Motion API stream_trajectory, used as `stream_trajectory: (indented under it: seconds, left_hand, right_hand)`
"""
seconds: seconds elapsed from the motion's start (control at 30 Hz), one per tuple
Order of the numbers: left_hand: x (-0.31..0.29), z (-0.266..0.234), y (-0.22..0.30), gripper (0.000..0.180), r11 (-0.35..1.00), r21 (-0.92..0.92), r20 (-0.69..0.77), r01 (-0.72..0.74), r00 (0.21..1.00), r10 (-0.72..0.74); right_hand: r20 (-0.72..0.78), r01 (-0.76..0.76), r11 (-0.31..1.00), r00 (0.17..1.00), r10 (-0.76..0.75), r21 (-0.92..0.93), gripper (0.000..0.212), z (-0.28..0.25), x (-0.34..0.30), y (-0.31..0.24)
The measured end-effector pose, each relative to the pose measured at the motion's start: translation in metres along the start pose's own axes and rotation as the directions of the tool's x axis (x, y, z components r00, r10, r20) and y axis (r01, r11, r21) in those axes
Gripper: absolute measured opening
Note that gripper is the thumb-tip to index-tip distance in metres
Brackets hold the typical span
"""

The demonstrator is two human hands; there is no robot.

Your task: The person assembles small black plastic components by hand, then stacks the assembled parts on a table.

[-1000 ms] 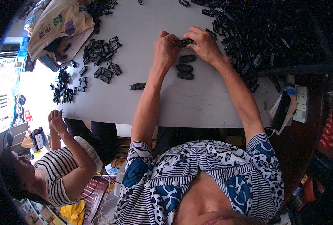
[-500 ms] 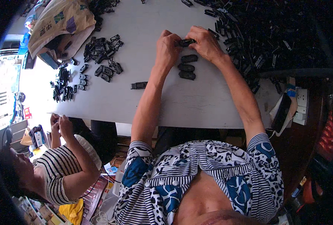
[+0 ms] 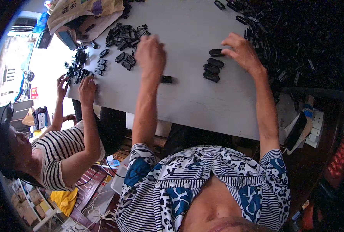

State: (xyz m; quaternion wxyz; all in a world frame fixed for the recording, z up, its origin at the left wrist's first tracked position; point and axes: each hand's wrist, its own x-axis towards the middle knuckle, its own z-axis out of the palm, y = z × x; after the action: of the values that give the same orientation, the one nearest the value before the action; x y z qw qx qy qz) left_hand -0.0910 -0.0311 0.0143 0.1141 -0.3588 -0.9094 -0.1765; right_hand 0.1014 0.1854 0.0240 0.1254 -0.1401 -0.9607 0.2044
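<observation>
My right hand [image 3: 242, 53] is at the far end of a short row of black oblong plastic parts [image 3: 211, 69] on the table. Its thumb and fingers are apart, and the thumb tip is right beside the farthest black part [image 3: 216, 52], which lies flat. My left hand [image 3: 151, 55] is smeared by motion over the table, near a heap of black plastic pieces [image 3: 121, 36]; whether it holds anything does not show. One single black part [image 3: 167, 79] lies just right of my left forearm.
A big dark heap of black pieces [image 3: 295, 50] covers the table's right side. At the far left lies a printed paper bag [image 3: 90, 11]. A co-worker's hands [image 3: 87, 86] are at small parts by the left edge. A power strip [image 3: 316, 127] stands at the right edge.
Both hands held a black part together; now they are apart. The part lies at the row's far end by my right hand, while my left hand has moved left. The co-worker's hands have reached onto the table.
</observation>
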Motion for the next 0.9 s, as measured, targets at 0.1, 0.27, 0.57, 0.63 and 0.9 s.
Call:
stream_trajectory:
  seconds: [0.1,0.27,0.57,0.63,0.9]
  left_hand:
    - [-0.004,0.000,-0.035,0.025,0.961,0.214,0.017,0.178,0.982,-0.186]
    - [-0.011,-0.004,-0.042,0.012,0.913,0.326,0.087,0.245,0.954,-0.287]
    - [-0.016,0.005,-0.030,0.017,1.000,0.016,0.048,-0.020,0.999,0.019]
    - [-0.011,0.006,-0.023,0.018,0.995,-0.038,0.001,-0.094,0.996,0.095]
    - [0.027,0.046,0.039,0.014,0.762,-0.646,0.139,-0.043,0.975,0.172]
  right_hand:
    - [-0.091,-0.111,0.989,0.991,0.102,-0.102,0.021,-0.009,-0.001,0.021]
    - [-0.178,-0.223,0.961,0.965,0.194,-0.161,0.020,-0.014,0.007,0.026]
    - [-0.130,-0.158,0.987,0.980,0.153,-0.025,0.020,-0.008,-0.001,0.033]
    - [-0.155,-0.145,0.987,0.979,0.133,-0.068,0.019,-0.007,0.005,0.029]
    - [-0.118,-0.163,0.981,0.978,0.175,0.102,0.021,-0.009,0.010,0.018]
